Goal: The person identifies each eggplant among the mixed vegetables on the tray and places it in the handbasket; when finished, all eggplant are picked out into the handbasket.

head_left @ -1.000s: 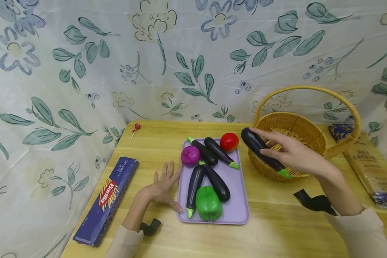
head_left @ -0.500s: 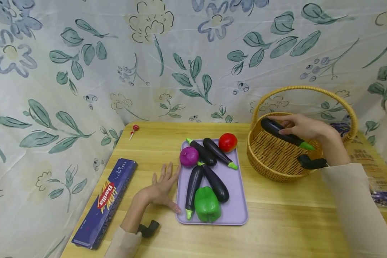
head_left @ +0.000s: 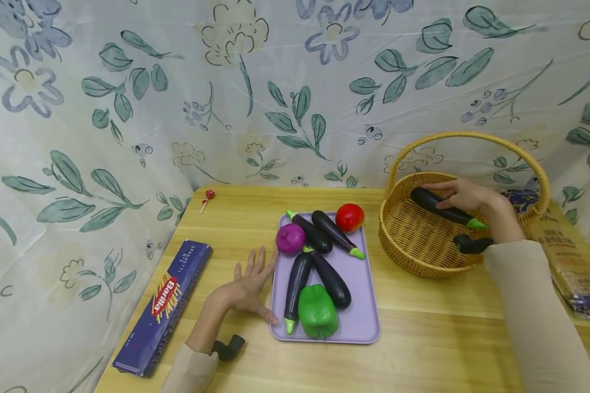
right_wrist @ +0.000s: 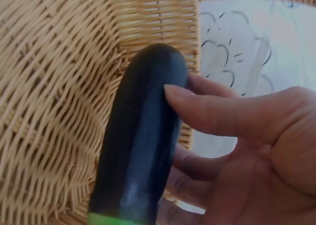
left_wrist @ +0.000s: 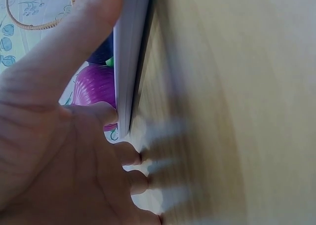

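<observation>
The right hand (right_wrist: 269, 168) pinches an eggplant (right_wrist: 140, 131) from the right, thumb on its glossy dark skin, fingers partly hidden behind. The rounded end points far; the green end is near, cut off by the picture's edge. Basket (right_wrist: 44, 101) weave fills the left; patterned pale cloth (right_wrist: 221, 42) shows right.

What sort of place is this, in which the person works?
Probably a staged indoor tabletop set rather than a working kitchen: a floral cloth hangs behind the wooden table, and the green bell pepper on the lavender tray looks artificial.
</observation>
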### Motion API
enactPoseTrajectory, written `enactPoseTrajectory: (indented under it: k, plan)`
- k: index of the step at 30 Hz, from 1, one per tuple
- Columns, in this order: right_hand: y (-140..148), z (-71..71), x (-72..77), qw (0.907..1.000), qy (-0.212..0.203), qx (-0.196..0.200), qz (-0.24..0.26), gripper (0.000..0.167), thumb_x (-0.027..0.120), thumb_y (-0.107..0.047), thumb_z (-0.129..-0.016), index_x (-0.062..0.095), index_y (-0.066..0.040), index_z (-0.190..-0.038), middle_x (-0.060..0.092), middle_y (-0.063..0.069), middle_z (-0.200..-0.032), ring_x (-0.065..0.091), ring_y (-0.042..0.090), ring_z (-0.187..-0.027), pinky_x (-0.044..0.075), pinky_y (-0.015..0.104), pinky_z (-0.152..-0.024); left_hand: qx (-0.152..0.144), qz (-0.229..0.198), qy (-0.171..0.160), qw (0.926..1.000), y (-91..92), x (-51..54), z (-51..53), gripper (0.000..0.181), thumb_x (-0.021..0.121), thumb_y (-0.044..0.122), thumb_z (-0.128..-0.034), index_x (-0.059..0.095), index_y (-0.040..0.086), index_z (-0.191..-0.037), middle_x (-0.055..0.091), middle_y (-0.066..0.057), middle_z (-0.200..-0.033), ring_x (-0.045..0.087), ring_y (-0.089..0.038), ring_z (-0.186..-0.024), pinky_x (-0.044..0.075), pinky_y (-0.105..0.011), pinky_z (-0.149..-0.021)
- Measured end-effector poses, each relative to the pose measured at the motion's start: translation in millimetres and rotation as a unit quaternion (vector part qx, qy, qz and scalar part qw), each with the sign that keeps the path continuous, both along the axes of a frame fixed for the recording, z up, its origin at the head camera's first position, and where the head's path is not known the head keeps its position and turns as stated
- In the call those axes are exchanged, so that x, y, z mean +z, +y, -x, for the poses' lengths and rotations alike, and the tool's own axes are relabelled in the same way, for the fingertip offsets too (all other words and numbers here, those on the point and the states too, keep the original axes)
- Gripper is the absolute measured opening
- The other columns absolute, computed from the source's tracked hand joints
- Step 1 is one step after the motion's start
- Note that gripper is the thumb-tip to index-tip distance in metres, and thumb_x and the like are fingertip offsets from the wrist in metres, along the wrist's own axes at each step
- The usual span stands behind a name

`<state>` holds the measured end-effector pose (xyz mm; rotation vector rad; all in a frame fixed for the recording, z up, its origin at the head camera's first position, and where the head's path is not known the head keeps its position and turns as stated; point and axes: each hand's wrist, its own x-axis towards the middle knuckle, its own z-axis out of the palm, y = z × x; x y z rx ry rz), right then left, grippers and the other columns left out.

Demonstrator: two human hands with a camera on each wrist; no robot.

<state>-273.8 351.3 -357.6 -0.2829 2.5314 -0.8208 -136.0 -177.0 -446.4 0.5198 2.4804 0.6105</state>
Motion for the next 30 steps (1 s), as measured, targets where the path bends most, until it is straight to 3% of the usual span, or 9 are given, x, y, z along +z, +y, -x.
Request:
enactPoseTrajectory:
  k: [5,9,11,13,16,20,23,27,30]
  plan:
    - [9,11.1,-10.2,0.9999,-0.001,-0.013,0.004,0.061,0.056,0.002,-0.101,0.031,0.004,-0.157,0.039,0.046,-0.149,0.058,0.038,-0.078,0.047,0.032,-0.068,0.008,0.017,-0.003,0.9998,2.9,4.2,-0.7,0.148,0.095,0.050,-0.0646,-0.007,0.019,-0.167,-0.022,-0.024,-0.170,-0.023,-0.043,-0.157,-0.013,-0.071,-0.123]
    - [14,17.1,-22.7,0.9989,0.000,-0.027,0.038,0.059,0.058,0.003,-0.099,0.036,0.005,-0.153,0.053,0.048,-0.133,0.040,0.013,-0.053,0.035,0.025,-0.054,0.008,0.024,0.000,0.9997,3.3,4.1,-1.1,0.147,0.094,0.050,-0.0652,-0.007,0.019,-0.167,-0.022,-0.024,-0.170,-0.022,-0.044,-0.157,-0.012,-0.071,-0.124]
    - [18,19.1,-28.5,0.9980,0.004,-0.032,0.054,0.059,0.059,0.004,-0.098,0.040,0.002,-0.153,0.060,0.046,-0.122,0.028,0.006,-0.047,0.032,0.024,-0.049,0.007,0.024,0.000,0.9997,3.4,4.1,-1.4,0.147,0.095,0.050,-0.0649,-0.007,0.020,-0.167,-0.022,-0.024,-0.170,-0.022,-0.044,-0.157,-0.012,-0.071,-0.124]
    - [20,20.1,-32.0,0.9978,0.008,-0.029,0.058,0.059,0.060,0.005,-0.097,0.041,0.002,-0.152,0.059,0.047,-0.121,0.030,0.006,-0.048,0.033,0.024,-0.049,0.005,0.022,-0.001,0.9997,3.6,3.7,-1.6,0.148,0.095,0.050,-0.0647,-0.008,0.020,-0.167,-0.022,-0.023,-0.170,-0.022,-0.044,-0.157,-0.012,-0.071,-0.124]
    - [23,21.8,-33.5,0.9988,0.015,-0.020,0.041,0.058,0.062,0.002,-0.097,0.043,0.002,-0.152,0.049,0.048,-0.139,0.049,0.011,-0.066,0.041,0.025,-0.058,0.005,0.016,-0.001,0.9999,4.1,2.7,-1.4,0.148,0.095,0.050,-0.0642,-0.008,0.019,-0.167,-0.022,-0.024,-0.169,-0.022,-0.045,-0.157,-0.012,-0.072,-0.123]
    - [20,23.6,-31.3,0.9995,0.010,-0.026,0.015,0.059,0.065,-0.003,-0.098,0.040,0.004,-0.152,0.038,0.045,-0.150,0.052,0.019,-0.074,0.045,0.030,-0.069,0.007,0.013,-0.001,0.9999,4.1,2.6,-0.7,0.148,0.095,0.050,-0.0644,-0.007,0.019,-0.167,-0.022,-0.024,-0.169,-0.022,-0.045,-0.157,-0.012,-0.072,-0.123]
    - [18,24.5,-30.1,0.9990,0.004,-0.043,0.011,0.061,0.066,-0.005,-0.098,0.040,0.002,-0.153,0.043,0.044,-0.148,0.062,0.041,-0.083,0.057,0.042,-0.082,0.009,0.015,-0.003,0.9998,3.7,4.0,-0.1,0.148,0.095,0.050,-0.0647,-0.007,0.020,-0.167,-0.022,-0.024,-0.169,-0.023,-0.044,-0.157,-0.013,-0.072,-0.123]
    - [19,25.6,-30.5,0.9983,-0.004,-0.056,0.016,0.063,0.068,-0.008,-0.098,0.039,0.001,-0.153,0.041,0.047,-0.148,0.041,0.063,-0.135,0.045,0.068,-0.108,0.010,0.018,-0.005,0.9998,3.6,6.9,0.3,0.148,0.095,0.049,-0.0645,-0.008,0.021,-0.167,-0.022,-0.023,-0.169,-0.023,-0.043,-0.157,-0.013,-0.071,-0.123]
    - [19,26.0,-31.2,0.9982,-0.005,-0.058,0.016,0.065,0.069,-0.010,-0.097,0.039,0.000,-0.154,0.040,0.046,-0.149,0.040,0.062,-0.136,0.040,0.071,-0.111,0.011,0.021,-0.005,0.9997,3.6,8.1,0.8,0.148,0.095,0.049,-0.0641,-0.008,0.021,-0.167,-0.022,-0.023,-0.169,-0.023,-0.043,-0.157,-0.013,-0.071,-0.124]
